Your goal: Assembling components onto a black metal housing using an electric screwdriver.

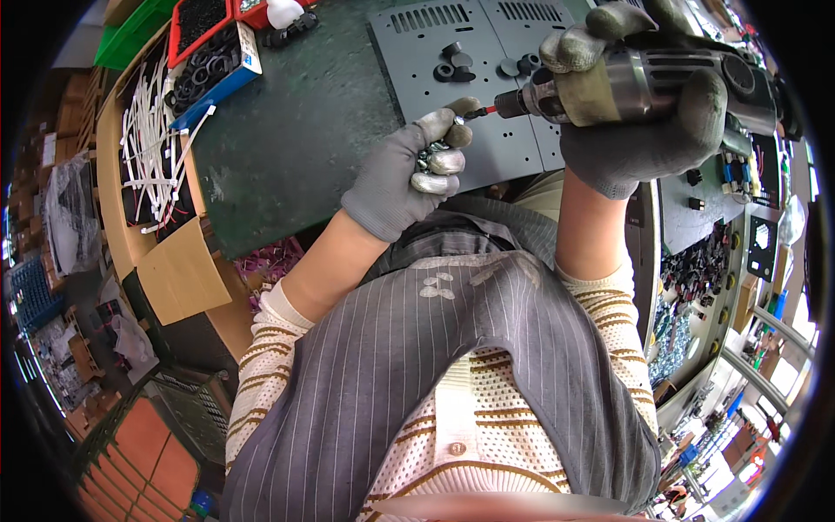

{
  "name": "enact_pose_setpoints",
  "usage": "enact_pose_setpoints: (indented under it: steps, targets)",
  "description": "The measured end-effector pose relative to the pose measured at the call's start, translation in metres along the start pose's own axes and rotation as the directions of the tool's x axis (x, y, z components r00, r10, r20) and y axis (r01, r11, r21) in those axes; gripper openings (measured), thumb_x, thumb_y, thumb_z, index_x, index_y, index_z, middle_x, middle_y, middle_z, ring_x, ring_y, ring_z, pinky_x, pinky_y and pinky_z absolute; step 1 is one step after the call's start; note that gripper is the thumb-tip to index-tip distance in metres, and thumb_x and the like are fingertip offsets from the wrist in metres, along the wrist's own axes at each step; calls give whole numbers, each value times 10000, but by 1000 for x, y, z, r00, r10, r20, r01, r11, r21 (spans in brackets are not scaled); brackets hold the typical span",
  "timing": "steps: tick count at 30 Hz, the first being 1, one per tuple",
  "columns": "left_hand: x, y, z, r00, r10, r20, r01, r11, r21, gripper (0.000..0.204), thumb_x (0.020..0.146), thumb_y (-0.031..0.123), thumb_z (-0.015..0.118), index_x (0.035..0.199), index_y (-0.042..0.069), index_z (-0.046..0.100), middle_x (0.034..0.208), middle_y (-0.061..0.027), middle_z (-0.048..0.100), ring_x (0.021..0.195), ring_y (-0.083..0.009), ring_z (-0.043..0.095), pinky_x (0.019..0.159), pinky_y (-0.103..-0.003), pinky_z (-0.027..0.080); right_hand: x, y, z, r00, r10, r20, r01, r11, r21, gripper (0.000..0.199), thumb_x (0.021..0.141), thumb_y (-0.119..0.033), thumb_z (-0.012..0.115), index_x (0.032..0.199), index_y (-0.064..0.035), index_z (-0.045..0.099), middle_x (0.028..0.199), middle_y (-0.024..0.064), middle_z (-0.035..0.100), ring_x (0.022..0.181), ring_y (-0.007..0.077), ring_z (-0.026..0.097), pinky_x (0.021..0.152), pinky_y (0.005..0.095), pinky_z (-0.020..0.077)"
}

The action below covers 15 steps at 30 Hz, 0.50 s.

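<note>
My right hand (639,152), in a grey coated glove, grips a power screwdriver (648,84) that lies sideways with its bit pointing left. The red-collared bit (489,110) reaches to the fingertips of my left hand (402,170). Thumb and forefinger there pinch a small dark piece at the bit's tip, too small to make out fully. Several shiny screws (424,159) sit in the curled fingers of that same gloved hand. Beneath both hands lie two grey metal panels (504,143) with holes and slots. Black round plastic parts (454,65) rest in small groups on them.
The panels lie on a dark green worktop (287,139). At its left are a cardboard box of white cable ties (152,143), a blue box of black rings (209,78) and a red bin (198,26) of small black parts. Another bench with parts (696,217) stands right.
</note>
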State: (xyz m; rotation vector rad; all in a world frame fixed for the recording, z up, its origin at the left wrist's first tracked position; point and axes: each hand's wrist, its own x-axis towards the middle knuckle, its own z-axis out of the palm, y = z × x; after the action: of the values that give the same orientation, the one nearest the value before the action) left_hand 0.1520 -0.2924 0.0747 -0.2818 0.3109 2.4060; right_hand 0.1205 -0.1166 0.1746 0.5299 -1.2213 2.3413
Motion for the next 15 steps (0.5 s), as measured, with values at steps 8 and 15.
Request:
enact_pose_setpoints:
  steps: [8,15]
  targets:
    - [1,-1,-3,999,-11,35,12,1000,-21,311,1031,147,445,1282,-30,493,890,-57,596,612,-57,467,392,-142,390,-6,15,-24,950,-45,308,-6,987,162,619,938,-504,497,1338,-31,518,1100,194,643,791,256,630,722,427,500]
    - [2,-3,-6,993,-102,59,96,991,98,359,1055,239,407,1268,-22,529,874,-24,566,618,-37,467,399,-145,375,-6,16,-49,896,-50,441,-67,967,245,669,954,-545,486,1377,-28,493,1141,174,623,854,226,619,697,385,470]
